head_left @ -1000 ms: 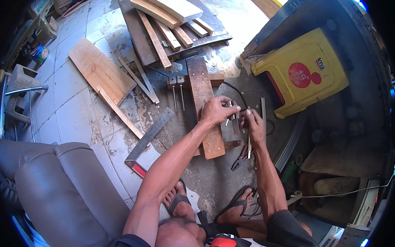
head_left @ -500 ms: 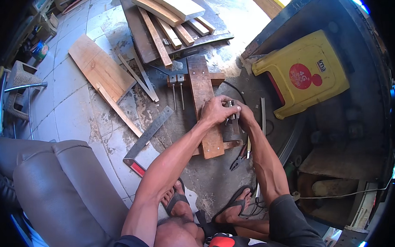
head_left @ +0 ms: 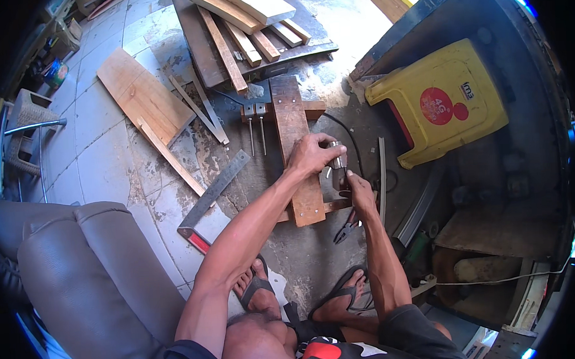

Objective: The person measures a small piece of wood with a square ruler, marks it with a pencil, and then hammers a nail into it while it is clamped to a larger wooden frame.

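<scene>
My left hand (head_left: 311, 154) is closed, thumb and fingers gripping a small shiny metal piece (head_left: 339, 160) just right of the wooden bench plank (head_left: 292, 132). A dark flat part (head_left: 341, 179) extends from this piece toward me. My right hand (head_left: 362, 194) pinches the lower end of that part. The exact kind of tool cannot be made out, as the fingers cover much of it. Pliers (head_left: 346, 231) with dark jaws lie on the floor just below my right hand. Two thin metal rods with square heads (head_left: 255, 120) lie left of the plank.
A metal square (head_left: 213, 196) lies on the floor at left, near a wide board (head_left: 144, 96) and thin strips. Several wood pieces rest on a low dark table (head_left: 200, 46) at the far side. A yellow stool (head_left: 481, 90) stands right, a brown padded seat (head_left: 107, 268) left.
My right hand has moved down and toward me, away from the left hand, uncovering more of the metal piece and its dark part. My left hand stays beside the plank.
</scene>
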The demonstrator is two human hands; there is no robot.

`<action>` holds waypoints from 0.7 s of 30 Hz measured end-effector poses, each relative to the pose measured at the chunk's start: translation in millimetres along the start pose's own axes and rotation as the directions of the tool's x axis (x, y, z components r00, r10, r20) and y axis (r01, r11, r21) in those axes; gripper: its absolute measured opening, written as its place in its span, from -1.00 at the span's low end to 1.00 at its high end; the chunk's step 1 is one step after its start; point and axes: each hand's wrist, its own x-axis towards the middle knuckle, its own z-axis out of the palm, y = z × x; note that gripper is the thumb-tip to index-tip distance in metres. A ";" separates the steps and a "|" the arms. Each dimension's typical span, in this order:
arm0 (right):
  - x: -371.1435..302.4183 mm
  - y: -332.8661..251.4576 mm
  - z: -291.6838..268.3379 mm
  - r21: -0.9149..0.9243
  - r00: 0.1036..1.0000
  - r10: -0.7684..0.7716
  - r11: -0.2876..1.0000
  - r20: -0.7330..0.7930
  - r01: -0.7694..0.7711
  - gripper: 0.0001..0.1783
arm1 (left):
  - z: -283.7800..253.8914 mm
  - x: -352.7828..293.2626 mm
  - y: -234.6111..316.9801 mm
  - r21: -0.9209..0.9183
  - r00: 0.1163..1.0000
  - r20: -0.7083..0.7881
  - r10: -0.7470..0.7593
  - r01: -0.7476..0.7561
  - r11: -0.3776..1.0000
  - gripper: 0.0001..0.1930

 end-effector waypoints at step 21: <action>-14.8 -39.9 -14.9 -0.021 0.958 -0.284 0.958 0.026 0.285 -0.52 | -2.8 10.6 1.6 -0.198 0.997 0.040 -0.059 0.066 0.978 -0.53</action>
